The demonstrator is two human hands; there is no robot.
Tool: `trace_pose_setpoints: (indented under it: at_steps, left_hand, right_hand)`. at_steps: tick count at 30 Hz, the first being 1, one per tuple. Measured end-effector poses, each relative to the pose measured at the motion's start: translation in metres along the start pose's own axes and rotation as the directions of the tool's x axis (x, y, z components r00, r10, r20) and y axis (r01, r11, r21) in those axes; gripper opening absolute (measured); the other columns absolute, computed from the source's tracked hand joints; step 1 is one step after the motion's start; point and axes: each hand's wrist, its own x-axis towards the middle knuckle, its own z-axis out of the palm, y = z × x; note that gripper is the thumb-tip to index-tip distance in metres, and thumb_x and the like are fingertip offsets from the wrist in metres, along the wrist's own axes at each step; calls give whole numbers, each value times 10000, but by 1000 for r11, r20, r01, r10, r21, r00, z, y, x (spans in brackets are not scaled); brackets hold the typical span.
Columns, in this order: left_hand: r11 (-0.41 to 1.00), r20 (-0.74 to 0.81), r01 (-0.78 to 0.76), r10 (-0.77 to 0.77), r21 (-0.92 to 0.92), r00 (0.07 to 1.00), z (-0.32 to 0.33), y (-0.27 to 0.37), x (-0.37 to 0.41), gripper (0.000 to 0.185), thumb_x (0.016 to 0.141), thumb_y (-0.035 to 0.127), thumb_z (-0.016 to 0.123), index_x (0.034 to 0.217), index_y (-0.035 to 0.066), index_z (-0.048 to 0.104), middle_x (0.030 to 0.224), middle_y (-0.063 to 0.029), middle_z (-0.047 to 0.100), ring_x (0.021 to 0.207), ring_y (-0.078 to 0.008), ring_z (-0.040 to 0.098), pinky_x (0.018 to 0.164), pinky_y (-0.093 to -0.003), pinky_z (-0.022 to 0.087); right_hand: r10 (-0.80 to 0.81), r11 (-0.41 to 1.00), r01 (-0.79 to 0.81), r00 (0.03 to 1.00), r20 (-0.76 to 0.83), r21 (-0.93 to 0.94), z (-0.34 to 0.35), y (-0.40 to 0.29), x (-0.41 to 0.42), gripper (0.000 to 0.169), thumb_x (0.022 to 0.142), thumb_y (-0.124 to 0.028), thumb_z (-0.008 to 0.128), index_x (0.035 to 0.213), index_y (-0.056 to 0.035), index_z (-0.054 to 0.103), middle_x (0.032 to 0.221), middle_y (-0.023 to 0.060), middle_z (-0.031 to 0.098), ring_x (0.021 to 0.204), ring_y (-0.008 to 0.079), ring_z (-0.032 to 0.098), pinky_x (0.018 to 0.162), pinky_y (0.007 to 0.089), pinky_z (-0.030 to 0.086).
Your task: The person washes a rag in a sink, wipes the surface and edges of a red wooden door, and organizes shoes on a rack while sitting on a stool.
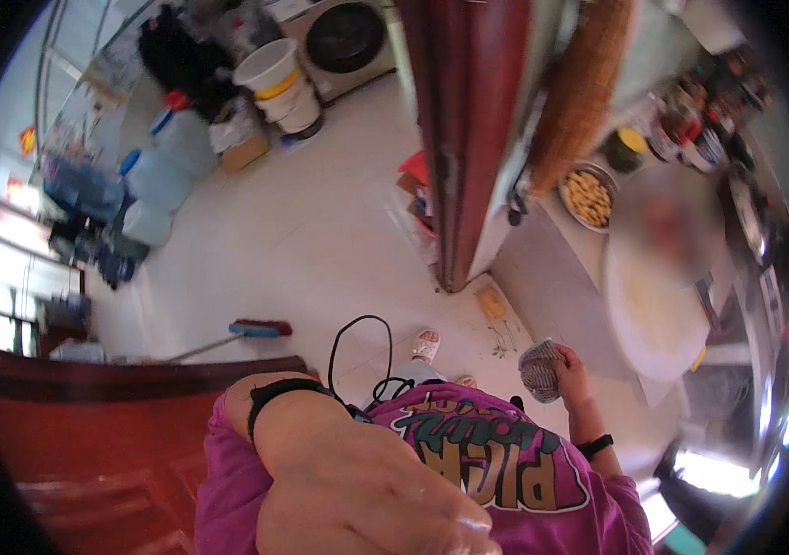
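Note:
My left hand point(373, 485) is raised close to the camera, with its back towards it and a black band point(276, 402) on the wrist. Its fingertips are hidden, so I cannot see whether it holds anything. My right hand point(572, 374) is lower down at my right side, with its fingers closed on the edge of a striped grey-brown cloth point(540, 371). The cloth is bunched and hangs over the pale floor. A black cable point(363, 318) loops out in front of my purple printed shirt point(484, 458).
A dark red door frame point(467, 139) stands ahead, and a red wooden door point(103, 451) is at my left. A blue-headed broom point(255, 329) is on the floor. On the right counter are a bowl of yellowish pieces point(587, 199) and a white oval board point(654, 319). Plastic jugs point(158, 180), a bucket point(283, 90) and a washing machine point(346, 41) stand farther off.

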Motion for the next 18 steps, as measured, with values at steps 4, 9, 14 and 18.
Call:
trace_pose_setpoints:
  at_steps: [4,9,14,18]
  left_hand:
    - [840,-271,-345,478,418,835,1,0,-15,135,824,59,504,879,-48,565,858,-197,590,726,-302,587,651,-318,494]
    - [886,-303,-200,344,419,889,-27,91,-52,61,798,11,556,827,-30,592,830,-205,608,682,-250,598,598,-289,502]
    - [867,-299,-216,374,449,878,-90,144,-95,80,814,8,538,843,-43,592,851,-220,604,692,-257,596,604,-296,497]
    - [872,-308,-215,371,440,876,-142,177,-129,85,813,-1,538,857,-49,593,876,-224,600,706,-265,596,614,-302,496]
  right_hand:
    - [-95,995,102,969,230,-21,63,-38,47,322,779,-71,497,1097,-34,534,953,126,601,872,195,555,789,296,433]
    - [-227,914,323,909,350,-246,139,-82,74,353,760,-143,538,1104,-59,540,1009,145,602,921,237,579,808,313,436]
    - [-181,887,345,871,456,-308,236,-175,84,349,766,-152,538,1099,-49,541,1035,159,589,968,245,559,835,313,420]
    - [-291,856,465,796,530,-227,315,-203,131,351,768,-154,534,1100,-42,537,1027,162,590,972,245,557,838,314,418]
